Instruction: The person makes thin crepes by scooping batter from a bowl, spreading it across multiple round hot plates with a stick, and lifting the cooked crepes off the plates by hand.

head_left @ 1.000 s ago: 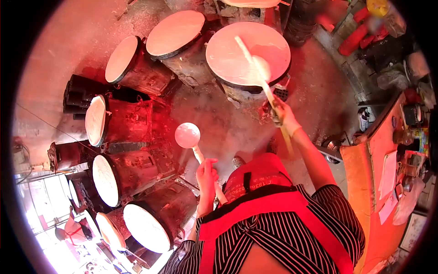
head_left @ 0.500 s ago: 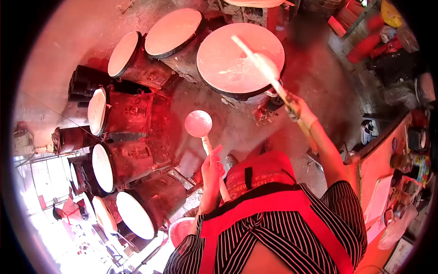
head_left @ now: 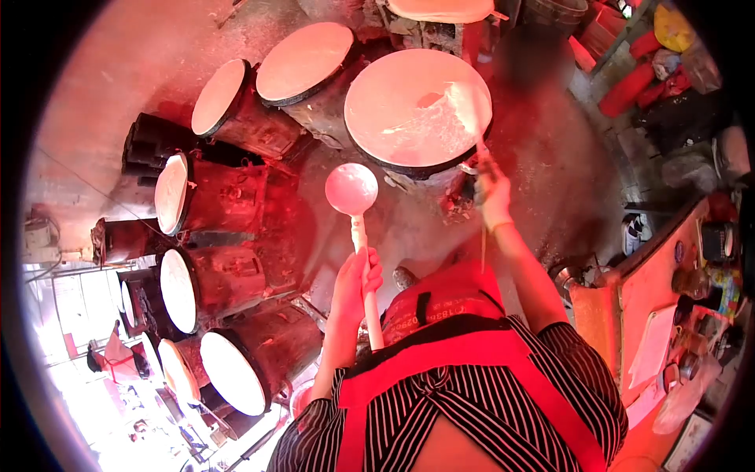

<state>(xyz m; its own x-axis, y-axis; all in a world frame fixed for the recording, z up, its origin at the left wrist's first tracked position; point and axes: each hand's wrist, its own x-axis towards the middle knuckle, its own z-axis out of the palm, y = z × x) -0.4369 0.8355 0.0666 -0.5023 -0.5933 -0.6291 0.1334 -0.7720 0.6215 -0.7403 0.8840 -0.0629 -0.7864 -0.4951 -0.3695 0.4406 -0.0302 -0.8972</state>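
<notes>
My left hand (head_left: 356, 283) is wrapped round the handle of a ladle (head_left: 351, 189), whose round bowl points up in front of me. My right hand (head_left: 493, 197) grips a long pale stick (head_left: 476, 126) that reaches over the near right part of a large round griddle (head_left: 409, 98). A thin pale layer covers the griddle's top, with a wet, streaked patch near the stick. The stick's far end is blurred by motion.
Several round-topped drum stoves curve along the left, among them one beside the large griddle (head_left: 305, 61) and one lower left (head_left: 232, 374). On the right stands an orange table (head_left: 641, 330) with papers and jars. A red apron (head_left: 448, 295) covers my front.
The stick in my right hand has swung to the right side of the griddle and my right hand has shifted. A streaked patch now shows. The ladle has moved forward.
</notes>
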